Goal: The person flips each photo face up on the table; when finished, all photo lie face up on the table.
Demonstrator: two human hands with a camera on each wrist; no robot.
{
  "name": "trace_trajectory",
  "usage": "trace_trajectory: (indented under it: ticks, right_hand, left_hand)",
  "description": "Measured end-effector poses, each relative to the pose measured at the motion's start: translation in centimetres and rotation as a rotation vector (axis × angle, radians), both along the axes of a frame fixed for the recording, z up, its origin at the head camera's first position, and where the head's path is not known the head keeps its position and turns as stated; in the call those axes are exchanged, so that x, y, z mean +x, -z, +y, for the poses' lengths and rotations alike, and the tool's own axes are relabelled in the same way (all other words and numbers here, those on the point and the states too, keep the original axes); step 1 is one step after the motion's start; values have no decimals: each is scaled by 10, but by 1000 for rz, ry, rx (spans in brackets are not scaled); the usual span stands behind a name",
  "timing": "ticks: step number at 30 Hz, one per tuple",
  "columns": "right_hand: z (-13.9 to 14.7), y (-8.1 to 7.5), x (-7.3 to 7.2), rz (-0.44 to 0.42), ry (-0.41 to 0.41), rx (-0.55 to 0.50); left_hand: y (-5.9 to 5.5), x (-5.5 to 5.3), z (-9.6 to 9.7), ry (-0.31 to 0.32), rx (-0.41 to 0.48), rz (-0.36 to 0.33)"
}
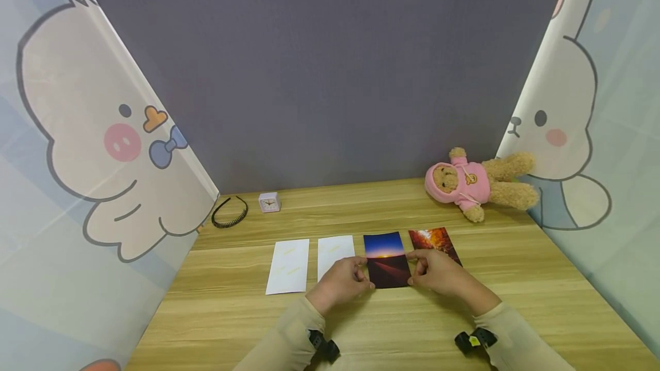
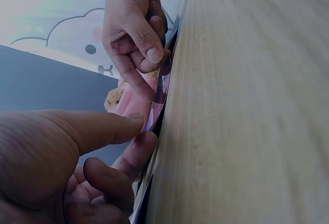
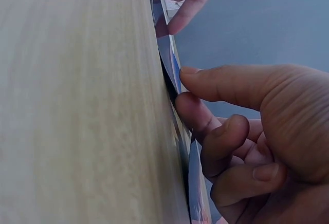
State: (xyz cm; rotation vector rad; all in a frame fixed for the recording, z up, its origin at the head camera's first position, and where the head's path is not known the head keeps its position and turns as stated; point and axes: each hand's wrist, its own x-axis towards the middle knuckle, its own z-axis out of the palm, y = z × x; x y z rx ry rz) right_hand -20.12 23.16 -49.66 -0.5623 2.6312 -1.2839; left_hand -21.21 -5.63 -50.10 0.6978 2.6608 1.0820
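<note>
Nearest to us are the two pale sleeves (image 1: pixel 289 336) of the person, with a black wrist device (image 1: pixel 323 347) at the left wrist and a similar black wrist device (image 1: pixel 471 341) at the right. Beyond them, on the wood-grain table (image 1: pixel 206 314), we find the sunset photo print (image 1: pixel 387 260) exactly between the two hands. Left hand (image 1: pixel 341 280) holds its left edge with thumb and forefinger, and right hand (image 1: pixel 438 271) holds its right edge in the same manner; the other fingers are curled in. From the wrist views we see the print edge-on, close above the wood, but we cannot tell whether any part of it touches.

Just right of this print lies the autumn-forest photo print (image 1: pixel 432 239), its lower part hidden by the right hand. To the left there are two white cards, one (image 1: pixel 334 248) partly covered by the left hand and the other (image 1: pixel 287 267) farther out, both with faint yellow marks. Farther back we notice a black toothed headband (image 1: pixel 230 225), a small pale-pink clock (image 1: pixel 270 202) and, at the right, a teddy bear (image 1: pixel 473 182) in a pink hoodie, lying on its back.
</note>
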Motion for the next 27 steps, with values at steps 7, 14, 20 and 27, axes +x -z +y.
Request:
trace_trajectory:
  ticks: [7,14,20,27]
  right_hand:
    - [0,0,-1,12,10,-4]
    - [-2,-1,-3,64,32,-6]
    - [-3,-3,-4,91,55,-10]
    - [-11,-9,-5,119,53,11]
  left_hand:
    - [-3,2,-2,-2,3,4]
    - [-10,2,-8,4,48,-29]
    - [-11,-2,-13,-7,53,11]
    - [-12,-8,-22,7,104,73]
